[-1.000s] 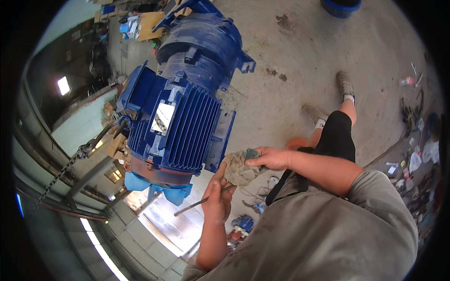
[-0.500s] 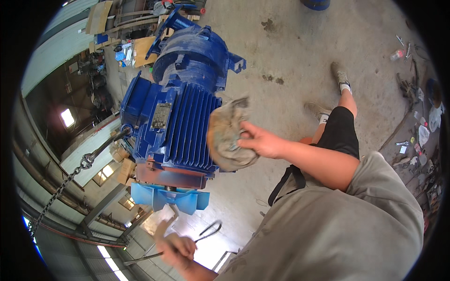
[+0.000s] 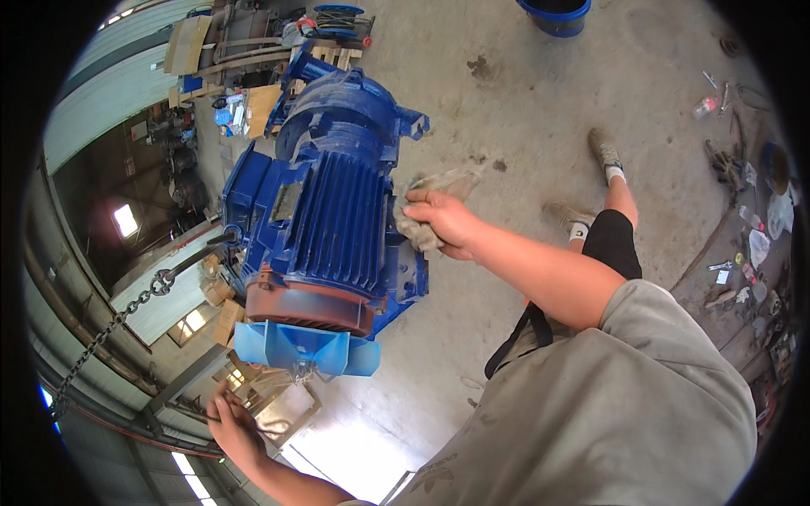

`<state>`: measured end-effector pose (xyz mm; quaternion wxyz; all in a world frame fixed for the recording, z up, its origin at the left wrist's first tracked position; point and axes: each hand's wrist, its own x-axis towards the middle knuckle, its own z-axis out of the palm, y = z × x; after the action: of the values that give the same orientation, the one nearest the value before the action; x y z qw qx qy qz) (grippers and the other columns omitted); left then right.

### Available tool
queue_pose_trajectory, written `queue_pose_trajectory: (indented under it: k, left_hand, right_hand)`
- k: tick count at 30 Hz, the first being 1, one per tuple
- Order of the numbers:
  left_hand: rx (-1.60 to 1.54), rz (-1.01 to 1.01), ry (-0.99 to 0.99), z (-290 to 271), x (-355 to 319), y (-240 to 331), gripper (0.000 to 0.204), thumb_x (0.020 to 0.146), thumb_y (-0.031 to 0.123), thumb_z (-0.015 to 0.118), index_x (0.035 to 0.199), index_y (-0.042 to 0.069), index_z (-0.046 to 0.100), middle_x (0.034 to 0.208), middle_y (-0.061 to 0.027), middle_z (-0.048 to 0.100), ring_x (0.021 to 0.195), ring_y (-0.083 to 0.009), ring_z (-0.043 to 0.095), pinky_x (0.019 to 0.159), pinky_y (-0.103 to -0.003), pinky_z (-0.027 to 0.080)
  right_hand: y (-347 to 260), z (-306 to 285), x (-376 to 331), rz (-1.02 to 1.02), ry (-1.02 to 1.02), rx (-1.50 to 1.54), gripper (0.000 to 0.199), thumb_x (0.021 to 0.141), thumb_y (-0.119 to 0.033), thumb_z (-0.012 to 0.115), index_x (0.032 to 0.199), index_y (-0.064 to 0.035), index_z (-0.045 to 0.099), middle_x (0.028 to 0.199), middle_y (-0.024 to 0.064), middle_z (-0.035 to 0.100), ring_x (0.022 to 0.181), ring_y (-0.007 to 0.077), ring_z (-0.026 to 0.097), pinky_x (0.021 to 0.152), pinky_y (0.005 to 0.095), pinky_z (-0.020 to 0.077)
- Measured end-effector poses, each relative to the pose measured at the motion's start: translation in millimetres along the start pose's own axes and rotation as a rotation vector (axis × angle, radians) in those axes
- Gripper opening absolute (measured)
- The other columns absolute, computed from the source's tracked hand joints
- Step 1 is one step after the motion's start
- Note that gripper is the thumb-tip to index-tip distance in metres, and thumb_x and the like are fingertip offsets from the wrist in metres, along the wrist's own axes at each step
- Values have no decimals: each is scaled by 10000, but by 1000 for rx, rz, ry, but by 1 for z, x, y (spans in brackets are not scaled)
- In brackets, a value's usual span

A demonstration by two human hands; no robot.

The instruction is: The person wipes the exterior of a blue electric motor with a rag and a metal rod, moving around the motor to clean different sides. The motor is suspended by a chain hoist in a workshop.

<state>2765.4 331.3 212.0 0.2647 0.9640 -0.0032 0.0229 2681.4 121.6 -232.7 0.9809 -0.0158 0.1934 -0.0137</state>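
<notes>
Head view: R hand (image 3: 445, 221) grips a bunched rag (image 3: 419, 238) at the R side of the blue motor (image 3: 337, 228); contact unclear. Rag's prob. soft, light; best held as a wad. L hand (image 3: 236, 430), near the light-blue fan (image 3: 359, 356), is curled round a thin dark rod (image 3: 272, 433), prob. stiff. Motor looks v. heavy, rigid; hold at the chain (image 3: 126, 314) side, not by fan, maybe brittle.
</notes>
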Motion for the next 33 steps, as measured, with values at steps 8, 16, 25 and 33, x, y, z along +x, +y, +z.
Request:
queue_pose_trajectory:
  k: [8,16,25,33]
  left_hand:
    - [-271,-29,-853,116,-163,29,527,1100,333,476,1468,-41,527,1298,-235,662,1051,-264,682,767,-320,542]
    - [-158,440,-903,323,-182,17,560,1136,380,324,1324,-38,645,1322,-190,673,1316,-303,575,1122,-396,419]
    - [-53,358,-1408,374,-212,-2,596,1053,521,576,1247,-34,673,1051,-128,744,976,-217,711,870,-370,555]
    - [-866,-225,-1416,341,-184,-8,513,999,333,679,1351,-30,595,1095,-168,737,950,-267,717,857,-406,583]
  right_hand:
    - [-22,17,-135,10,-124,-391,516,1070,-199,583,1514,23,445,1325,85,625,1181,163,613,1005,317,507]
    - [-76,8,-244,-45,-265,-506,592,1022,-227,679,1516,22,469,1310,62,596,1173,117,506,1012,338,421]
    - [-147,-20,-292,-9,261,-619,531,925,5,625,1451,14,551,1141,69,673,972,123,629,849,272,523]
    - [-250,-16,-318,-126,382,-908,473,1055,-86,531,1522,-120,461,1161,73,667,931,140,667,773,304,575]
